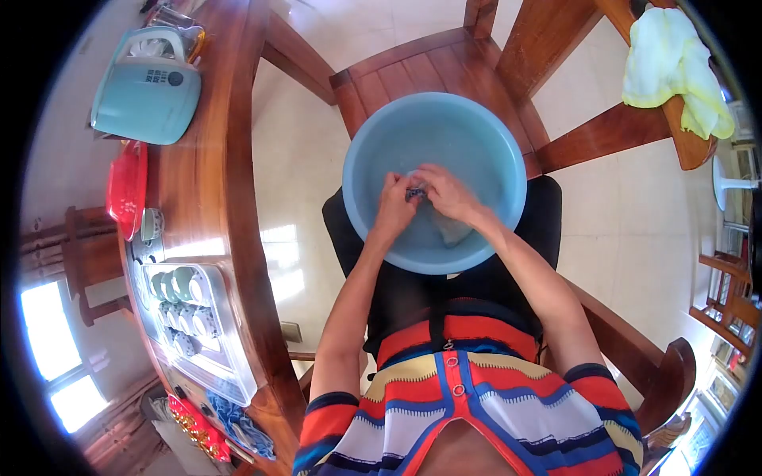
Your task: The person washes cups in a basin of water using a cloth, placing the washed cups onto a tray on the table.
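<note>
A round light-blue basin (492,135) stands at the front of a wooden chair, over the person's knees. My left hand (394,208) and my right hand (446,192) meet over its middle, fingers closed on a small dark-patterned item (414,193) that is mostly covered by the fingers. Under my right wrist, a pale cloth (452,230) lies in the basin, close to its lower right part.
The wooden table (210,159) on the left bears a blue kettle (147,95), a red dish (127,190) and a clear tray (238,357) of several small cups. The wooden chair (397,71) is behind the basin. A white-and-yellow cloth (667,63) hangs at upper right.
</note>
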Motion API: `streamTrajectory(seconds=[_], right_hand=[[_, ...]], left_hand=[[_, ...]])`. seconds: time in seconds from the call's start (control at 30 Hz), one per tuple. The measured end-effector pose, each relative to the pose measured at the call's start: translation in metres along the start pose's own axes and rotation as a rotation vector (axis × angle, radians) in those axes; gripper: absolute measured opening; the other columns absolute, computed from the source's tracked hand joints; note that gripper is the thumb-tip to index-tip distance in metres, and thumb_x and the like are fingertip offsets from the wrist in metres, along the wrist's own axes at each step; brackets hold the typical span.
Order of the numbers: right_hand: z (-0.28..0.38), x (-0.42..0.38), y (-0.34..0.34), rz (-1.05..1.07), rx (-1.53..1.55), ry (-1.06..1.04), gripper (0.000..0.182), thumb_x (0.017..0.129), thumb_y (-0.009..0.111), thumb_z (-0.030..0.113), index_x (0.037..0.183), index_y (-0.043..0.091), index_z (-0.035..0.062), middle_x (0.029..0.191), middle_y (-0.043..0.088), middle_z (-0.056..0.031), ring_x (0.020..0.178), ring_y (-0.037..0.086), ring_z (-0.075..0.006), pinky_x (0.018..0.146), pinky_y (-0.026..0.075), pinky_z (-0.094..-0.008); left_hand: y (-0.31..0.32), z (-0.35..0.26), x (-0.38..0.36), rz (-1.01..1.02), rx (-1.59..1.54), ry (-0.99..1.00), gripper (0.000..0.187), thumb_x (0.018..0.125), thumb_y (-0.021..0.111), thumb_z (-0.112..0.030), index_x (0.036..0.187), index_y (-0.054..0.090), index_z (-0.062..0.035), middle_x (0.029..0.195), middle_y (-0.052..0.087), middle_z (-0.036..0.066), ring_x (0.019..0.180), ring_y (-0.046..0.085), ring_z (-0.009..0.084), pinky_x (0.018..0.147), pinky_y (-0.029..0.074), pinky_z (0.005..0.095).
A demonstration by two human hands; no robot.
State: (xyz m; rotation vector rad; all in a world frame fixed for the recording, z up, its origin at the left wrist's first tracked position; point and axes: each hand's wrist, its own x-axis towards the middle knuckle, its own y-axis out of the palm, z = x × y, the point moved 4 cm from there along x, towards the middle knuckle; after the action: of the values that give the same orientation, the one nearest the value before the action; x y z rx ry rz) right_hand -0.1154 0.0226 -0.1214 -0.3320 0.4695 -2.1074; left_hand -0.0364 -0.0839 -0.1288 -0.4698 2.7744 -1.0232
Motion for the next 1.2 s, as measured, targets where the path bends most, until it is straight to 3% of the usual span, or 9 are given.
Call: streamTrajectory(seconds=[0.1, 0.3, 0.37, 0.53, 0.63, 0.7, 1.0, 1.1, 1.2], right_hand=[[-0.009, -0.001, 0.004, -0.095, -0.312, 0.024, 0.034, 0.078, 0.052, 0.003, 0.110, 0.059, 0.0091, 0.123, 0.045, -0.0211, 0.114, 0.042, -0.0385, 0.096, 0.035, -0.0412], [-0.026, -0.006, 0.000, -0.148, -0.353, 0.068, 0.032, 0.076, 0.054, 0.008, 0.107, 0.060, 0.0144, 0.117, 0.045, -0.0215, 0.104, 0.044, -0.0410, 0.085, 0.038, -0.0483], [-0.029, -0.004, 0.001, -0.120, -0.354, 0.094, 0.032, 0.076, 0.052, 0.008, 0.107, 0.059, 0.0133, 0.115, 0.046, -0.0215, 0.101, 0.045, -0.0403, 0.083, 0.038, -0.0481], [-0.020, -0.007, 0.004, -0.183, -0.556, 0.070, 0.030, 0.077, 0.051, 0.009, 0.106, 0.059, 0.0092, 0.110, 0.049, -0.0220, 0.095, 0.048, -0.0380, 0.079, 0.040, -0.0473], [-0.025, 0.002, 0.001, -0.112, -0.504, 0.216, 0.029, 0.077, 0.053, 0.008, 0.105, 0.059, 0.0060, 0.109, 0.050, -0.0215, 0.096, 0.049, -0.0371, 0.080, 0.041, -0.0449], [-0.031, 0.007, 0.003, -0.044, 0.097, 0.420, 0.028, 0.077, 0.055, 0.009, 0.105, 0.058, 0.0035, 0.112, 0.050, -0.0205, 0.099, 0.050, -0.0365, 0.082, 0.042, -0.0422], [0.022, -0.007, 0.026, -0.202, 0.079, -0.088, 0.029, 0.080, 0.052, 0.005, 0.109, 0.057, 0.0034, 0.112, 0.051, -0.0129, 0.091, 0.056, -0.0300, 0.078, 0.045, -0.0337], [0.025, 0.004, 0.016, -0.168, -0.132, -0.074, 0.030, 0.081, 0.049, 0.002, 0.109, 0.057, 0.0033, 0.109, 0.053, -0.0132, 0.095, 0.055, -0.0296, 0.080, 0.044, -0.0326], [-0.002, 0.016, 0.017, -0.137, 0.008, 0.013, 0.030, 0.080, 0.050, 0.003, 0.109, 0.056, 0.0029, 0.103, 0.055, -0.0145, 0.095, 0.055, -0.0304, 0.081, 0.043, -0.0336]], left_hand=[[-0.003, -0.003, -0.002, -0.019, 0.018, -0.036, 0.029, 0.073, 0.064, -0.010, 0.101, 0.060, -0.0012, 0.099, 0.051, 0.018, 0.091, 0.053, 0.0339, 0.082, 0.044, 0.0389], [0.013, 0.034, 0.003, -0.010, 0.050, -0.024, 0.024, 0.075, 0.065, -0.016, 0.088, 0.058, 0.0028, 0.095, 0.054, 0.018, 0.085, 0.057, 0.0280, 0.073, 0.047, 0.0356], [0.022, 0.062, 0.006, 0.004, -0.132, -0.280, 0.028, 0.078, 0.065, -0.026, 0.079, 0.057, 0.0010, 0.078, 0.058, 0.011, 0.068, 0.058, 0.0201, 0.062, 0.047, 0.0313], [0.001, 0.032, 0.004, 0.073, -0.420, -0.560, 0.038, 0.081, 0.060, -0.037, 0.076, 0.055, 0.0007, 0.068, 0.057, 0.009, 0.062, 0.055, 0.0166, 0.058, 0.043, 0.0294], [0.003, 0.042, 0.005, 0.051, -0.515, -0.605, 0.039, 0.081, 0.059, -0.038, 0.075, 0.055, -0.0006, 0.067, 0.057, 0.006, 0.061, 0.055, 0.0137, 0.056, 0.043, 0.0281], [0.005, 0.047, 0.004, 0.046, -0.557, -0.613, 0.039, 0.081, 0.059, -0.040, 0.075, 0.056, -0.0013, 0.068, 0.057, 0.005, 0.063, 0.056, 0.0143, 0.058, 0.045, 0.0287], [0.023, 0.045, -0.001, 0.032, -1.287, -0.739, 0.039, 0.095, 0.033, -0.037, 0.120, 0.041, -0.0077, 0.114, 0.050, 0.011, 0.099, 0.052, 0.0254, 0.076, 0.045, 0.0481], [0.023, 0.041, 0.000, 0.016, -1.225, -0.760, 0.041, 0.095, 0.030, -0.039, 0.122, 0.041, -0.0093, 0.116, 0.049, 0.011, 0.102, 0.051, 0.0258, 0.077, 0.045, 0.0486], [0.022, 0.033, 0.004, 0.037, -1.288, -0.723, 0.042, 0.096, 0.029, -0.035, 0.127, 0.038, -0.0068, 0.129, 0.042, 0.013, 0.118, 0.040, 0.0298, 0.093, 0.036, 0.0520]])
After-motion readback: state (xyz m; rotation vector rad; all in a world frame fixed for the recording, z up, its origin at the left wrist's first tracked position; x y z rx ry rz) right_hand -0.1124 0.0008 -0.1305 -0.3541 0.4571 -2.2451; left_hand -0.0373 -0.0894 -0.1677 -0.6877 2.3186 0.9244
